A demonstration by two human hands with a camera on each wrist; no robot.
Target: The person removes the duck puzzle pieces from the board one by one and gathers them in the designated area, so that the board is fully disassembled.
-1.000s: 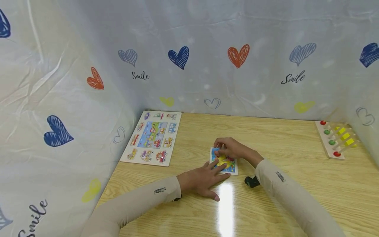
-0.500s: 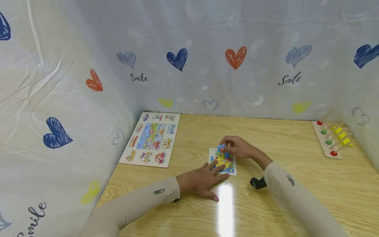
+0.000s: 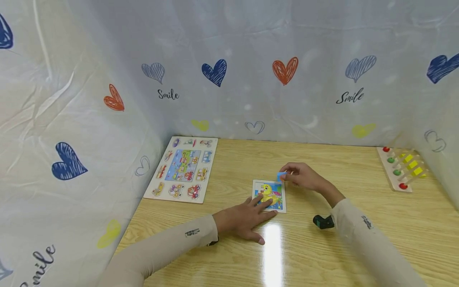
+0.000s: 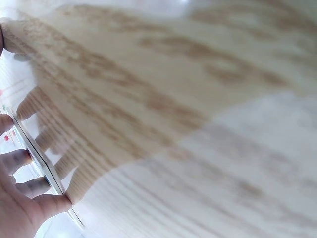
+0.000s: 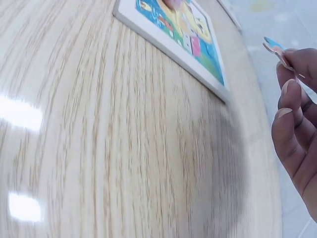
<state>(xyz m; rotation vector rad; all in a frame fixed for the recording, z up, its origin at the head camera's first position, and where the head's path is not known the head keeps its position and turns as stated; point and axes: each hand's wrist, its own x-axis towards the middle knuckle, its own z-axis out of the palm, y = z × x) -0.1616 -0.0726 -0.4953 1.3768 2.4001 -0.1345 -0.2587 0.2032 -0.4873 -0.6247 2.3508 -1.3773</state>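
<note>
A small white-framed puzzle with a yellow figure on blue lies flat on the table. The left hand rests across its lower left part with fingers spread and straight; in the left wrist view that hand touches the frame's edge. Just beyond the puzzle's upper right corner, the right hand pinches a small blue piece between thumb and fingertips. From the right wrist view, the piece is held up off the table by the right hand, beside the framed puzzle.
At the left lies a large wooden board with vehicle pictures. A wooden rack with red and green balls and yellow blocks stands at the far right. A patterned curtain borders the table's back and left.
The right hand has lifted the blue piece off the upper part of the puzzle and moved right with it, uncovering the yellow figure's head. The left hand has stayed in place.
</note>
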